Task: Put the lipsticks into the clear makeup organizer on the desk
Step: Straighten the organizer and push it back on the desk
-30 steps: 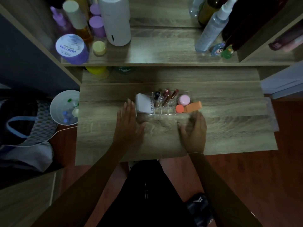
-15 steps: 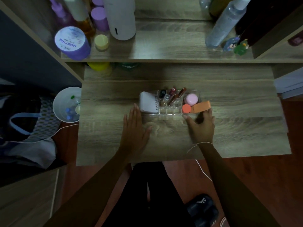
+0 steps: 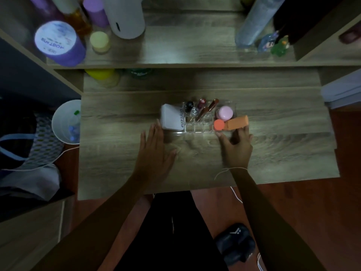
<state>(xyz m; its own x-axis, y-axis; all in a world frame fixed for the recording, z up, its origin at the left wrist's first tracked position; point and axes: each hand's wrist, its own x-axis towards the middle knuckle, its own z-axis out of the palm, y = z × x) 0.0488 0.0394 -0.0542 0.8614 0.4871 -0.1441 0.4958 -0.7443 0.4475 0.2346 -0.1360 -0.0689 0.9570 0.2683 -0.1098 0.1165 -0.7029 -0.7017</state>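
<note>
Bare forearms, thin string bracelet (image 3: 232,169) on right wrist, black trousers (image 3: 175,231)

Lipsticks (image 3: 203,111) stand tilted inside clear organizer (image 3: 198,128).

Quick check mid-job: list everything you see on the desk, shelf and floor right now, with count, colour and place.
clear makeup organizer: 1, transparent, desk centre
lipsticks: about 4, dark, red and copper, upright or tilted in organizer slots
white case: 1, white, organizer's left end
pink jar: 1, pink, organizer's right end
orange tube: 1, orange, lying at the right end
purple jar: 1, purple, shelf left
white cylinder: 1, white, shelf
yellow-lidded jar: 1, shelf
clear bottle: 1, shelf right
figurines: 2, blue and green, shelf right
white bin: 1, floor left
left hand: flat on desk, empty
right hand: fingers by the orange tube; grip unclear
</note>
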